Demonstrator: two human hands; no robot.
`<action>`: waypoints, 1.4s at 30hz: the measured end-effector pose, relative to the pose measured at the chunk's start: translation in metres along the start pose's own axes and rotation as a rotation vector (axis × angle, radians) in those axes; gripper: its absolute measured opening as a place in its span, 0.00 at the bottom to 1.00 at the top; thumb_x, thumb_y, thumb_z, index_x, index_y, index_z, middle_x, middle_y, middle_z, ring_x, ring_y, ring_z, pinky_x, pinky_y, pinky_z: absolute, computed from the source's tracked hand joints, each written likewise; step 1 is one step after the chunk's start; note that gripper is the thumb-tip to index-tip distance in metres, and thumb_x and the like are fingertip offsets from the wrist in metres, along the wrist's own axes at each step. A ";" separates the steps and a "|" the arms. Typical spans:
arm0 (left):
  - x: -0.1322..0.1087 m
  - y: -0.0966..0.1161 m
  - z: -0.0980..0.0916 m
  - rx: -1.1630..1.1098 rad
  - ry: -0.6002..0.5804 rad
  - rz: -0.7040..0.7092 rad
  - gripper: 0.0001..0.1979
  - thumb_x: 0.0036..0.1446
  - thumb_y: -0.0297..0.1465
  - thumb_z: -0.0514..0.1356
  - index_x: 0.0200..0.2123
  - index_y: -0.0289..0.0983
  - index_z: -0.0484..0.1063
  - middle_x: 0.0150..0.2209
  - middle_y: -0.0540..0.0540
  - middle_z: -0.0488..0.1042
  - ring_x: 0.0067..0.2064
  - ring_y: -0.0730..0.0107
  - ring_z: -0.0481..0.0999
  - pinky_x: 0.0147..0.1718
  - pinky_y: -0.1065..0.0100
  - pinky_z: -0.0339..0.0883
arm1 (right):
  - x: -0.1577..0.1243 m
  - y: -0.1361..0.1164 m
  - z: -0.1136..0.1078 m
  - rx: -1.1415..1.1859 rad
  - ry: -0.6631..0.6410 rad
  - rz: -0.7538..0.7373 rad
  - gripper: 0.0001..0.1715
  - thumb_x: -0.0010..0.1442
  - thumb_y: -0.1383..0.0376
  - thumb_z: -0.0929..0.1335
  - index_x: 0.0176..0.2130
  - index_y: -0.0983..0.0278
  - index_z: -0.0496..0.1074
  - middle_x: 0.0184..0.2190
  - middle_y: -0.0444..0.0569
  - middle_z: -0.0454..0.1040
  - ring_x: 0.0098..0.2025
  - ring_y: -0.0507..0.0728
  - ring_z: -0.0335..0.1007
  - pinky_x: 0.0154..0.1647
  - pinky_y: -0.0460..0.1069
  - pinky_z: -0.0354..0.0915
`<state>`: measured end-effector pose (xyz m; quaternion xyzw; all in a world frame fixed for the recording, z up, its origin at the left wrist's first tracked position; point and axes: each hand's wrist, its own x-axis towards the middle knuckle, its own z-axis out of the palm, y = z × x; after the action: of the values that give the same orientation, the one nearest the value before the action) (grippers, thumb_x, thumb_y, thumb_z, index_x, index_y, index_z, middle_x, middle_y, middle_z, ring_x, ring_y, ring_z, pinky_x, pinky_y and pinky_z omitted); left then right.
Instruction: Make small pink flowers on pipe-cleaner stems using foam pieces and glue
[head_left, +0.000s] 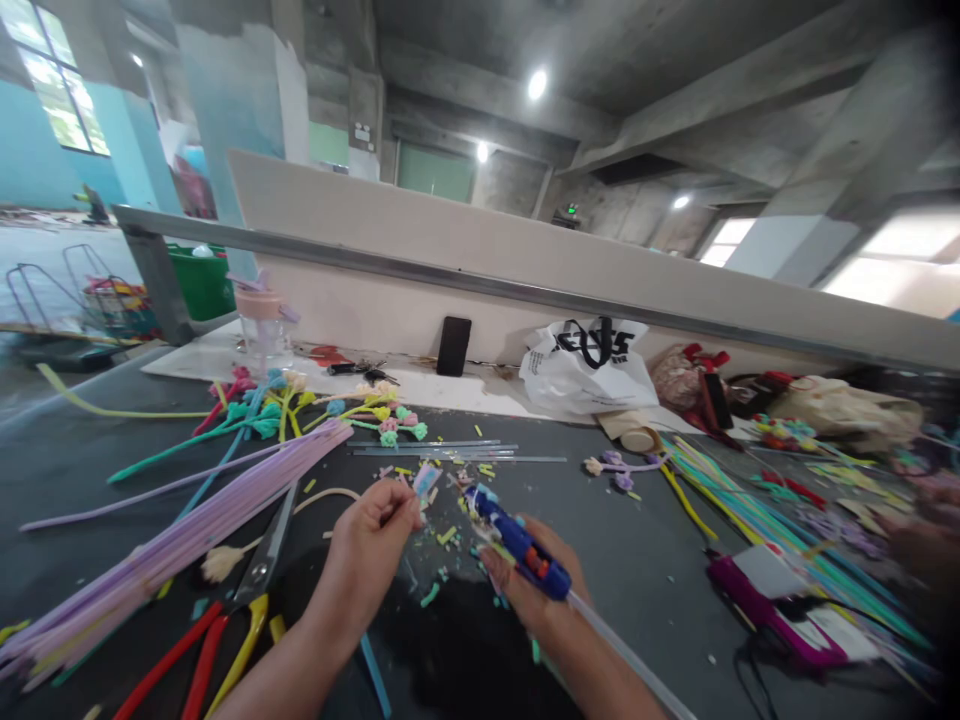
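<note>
Head view: glue gun at a small pastel piece, one batch made, much stock untouched

Your left hand [367,545] pinches a small pink-and-blue piece [426,480] between thumb and fingertips, just above the middle of the frame. Your right hand [529,590] is wrapped tight round a blue hot glue gun [517,545], whose nozzle points up-left, close to the piece. I cannot tell whether they touch. A clear glue stick [630,650] trails from the gun's back toward the lower right.

Judging by the layout, you are partway through. A cluster of finished pipe-cleaner flowers [300,405] lies left of centre, and a lone purple one [615,465] lies right of centre. A thick bundle of lavender pipe cleaners [202,525] at the left and teal stems [750,510] at the right look unused. Cut snippets [450,535] litter the space between your hands.

The surface is a dark grey mat [637,560]. Scissors [262,560] and red-and-yellow-handled pliers [202,650] lie at the lower left. Behind stands a pale partition [525,260] with a black phone [454,345] leaning on it, beside a white plastic bag [589,370] and a pink-lidded cup [262,325]. The room is bare concrete with round ceiling lights [537,84], a window [60,90] at the upper left and a green bin [199,280] below it.
</note>
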<state>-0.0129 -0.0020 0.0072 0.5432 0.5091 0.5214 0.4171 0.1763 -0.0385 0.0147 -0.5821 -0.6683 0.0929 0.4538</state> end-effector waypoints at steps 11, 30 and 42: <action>-0.001 -0.007 -0.002 -0.002 -0.026 -0.037 0.10 0.50 0.38 0.57 0.23 0.37 0.68 0.19 0.54 0.68 0.15 0.80 0.56 0.15 0.75 0.47 | 0.037 0.099 -0.082 -0.512 -0.518 -0.120 0.21 0.42 0.76 0.64 0.39 0.66 0.66 0.38 0.55 0.70 0.42 0.60 0.66 0.45 0.53 0.61; 0.006 -0.002 -0.012 -0.017 0.067 -0.053 0.10 0.48 0.38 0.58 0.24 0.37 0.67 0.18 0.55 0.65 0.17 0.79 0.58 0.17 0.76 0.51 | 0.031 -0.028 0.011 -0.360 -0.572 -0.120 0.12 0.55 0.72 0.62 0.36 0.61 0.72 0.35 0.47 0.74 0.40 0.53 0.68 0.42 0.45 0.60; 0.008 -0.005 -0.012 -0.047 0.083 -0.047 0.09 0.49 0.36 0.58 0.24 0.37 0.68 0.17 0.56 0.65 0.15 0.80 0.57 0.14 0.76 0.47 | 0.028 -0.017 0.096 -0.307 -0.468 -0.022 0.10 0.55 0.67 0.63 0.33 0.59 0.74 0.35 0.48 0.72 0.33 0.54 0.69 0.31 0.46 0.58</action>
<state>-0.0256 0.0053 0.0042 0.4988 0.5263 0.5455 0.4203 0.0986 0.0197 -0.0154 -0.5996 -0.7674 0.1177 0.1944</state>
